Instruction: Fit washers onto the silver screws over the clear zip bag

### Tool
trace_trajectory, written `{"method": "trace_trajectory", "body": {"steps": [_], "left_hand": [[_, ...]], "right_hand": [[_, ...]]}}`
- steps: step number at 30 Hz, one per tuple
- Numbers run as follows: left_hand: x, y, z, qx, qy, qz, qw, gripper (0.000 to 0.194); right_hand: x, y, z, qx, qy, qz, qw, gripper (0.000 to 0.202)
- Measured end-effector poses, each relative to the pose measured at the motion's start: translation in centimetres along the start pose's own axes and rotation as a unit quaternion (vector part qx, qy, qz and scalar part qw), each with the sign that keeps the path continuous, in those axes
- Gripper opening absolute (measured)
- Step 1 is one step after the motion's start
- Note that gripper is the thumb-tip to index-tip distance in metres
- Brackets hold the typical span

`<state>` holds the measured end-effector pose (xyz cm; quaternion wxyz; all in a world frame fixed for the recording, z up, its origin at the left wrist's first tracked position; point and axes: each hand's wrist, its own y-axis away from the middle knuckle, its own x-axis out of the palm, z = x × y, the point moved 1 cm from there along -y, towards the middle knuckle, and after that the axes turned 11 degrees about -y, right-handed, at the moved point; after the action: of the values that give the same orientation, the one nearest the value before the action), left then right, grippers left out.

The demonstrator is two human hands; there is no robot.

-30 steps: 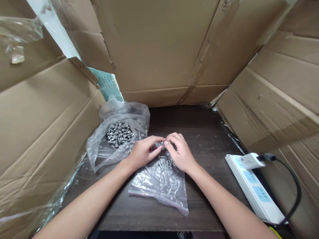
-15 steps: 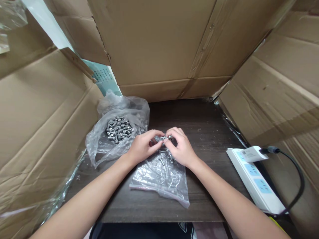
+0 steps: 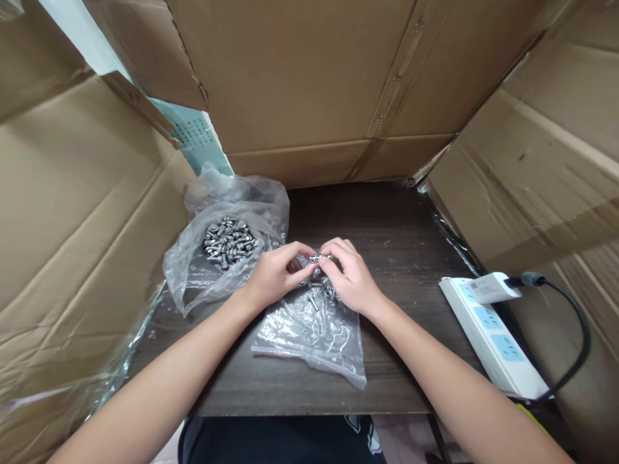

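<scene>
My left hand (image 3: pixel 276 274) and my right hand (image 3: pixel 354 278) meet above a flat clear zip bag (image 3: pixel 314 341). Thumb and fingertips of both hands pinch a small shiny metal bolt (image 3: pixel 316 258), partly covered by the fingers. Whether a nut or washer is on it is too small to tell. Beneath the hands, several loose bolts and nuts (image 3: pixel 330 293) lie on the far part of the zip bag, and one single bolt (image 3: pixel 314 303) rests nearer me. Left of my left hand, a crumpled open plastic bag (image 3: pixel 178 270) holds a heap of metal bolts (image 3: pixel 229 241).
Cardboard walls (image 3: pixel 309 77) enclose the dark wooden table (image 3: pixel 391 225) on the left, back and right. A white power strip (image 3: pixel 493 335) with a plugged-in adapter and black cable (image 3: pixel 585 322) sits at the right. The table's front edge is close to me.
The view has tilted down slightly, so everything sits higher in the picture. My fingertips have shifted slightly on the bolt, and more of the loose hardware beneath now shows.
</scene>
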<state>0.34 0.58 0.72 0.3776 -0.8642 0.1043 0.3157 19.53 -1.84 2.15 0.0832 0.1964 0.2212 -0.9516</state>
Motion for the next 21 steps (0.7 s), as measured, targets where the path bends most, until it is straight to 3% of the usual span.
{"method": "trace_trajectory", "body": {"steps": [5, 9, 12, 15, 21], "left_hand": [[0.0, 0.02, -0.1, 0.015, 0.002, -0.006, 1.0, 0.013], [0.0, 0.07, 0.0, 0.014, -0.003, -0.019, 1.0, 0.012], [0.0, 0.05, 0.11, 0.013, -0.008, -0.024, 1.0, 0.012], [-0.01, -0.01, 0.09, 0.017, -0.013, -0.032, 0.999, 0.013], [0.06, -0.07, -0.07, 0.035, -0.018, -0.023, 0.999, 0.011]], "right_hand": [[0.18, -0.06, -0.22, 0.003, -0.011, -0.004, 1.0, 0.041], [-0.05, -0.1, -0.19, 0.001, -0.001, -0.01, 1.0, 0.034], [-0.22, 0.01, -0.24, 0.0, -0.011, -0.016, 1.0, 0.004], [-0.22, 0.13, -0.35, 0.015, -0.029, -0.035, 0.999, 0.028], [0.15, 0.15, -0.44, 0.038, -0.074, -0.017, 0.996, 0.02]]}}
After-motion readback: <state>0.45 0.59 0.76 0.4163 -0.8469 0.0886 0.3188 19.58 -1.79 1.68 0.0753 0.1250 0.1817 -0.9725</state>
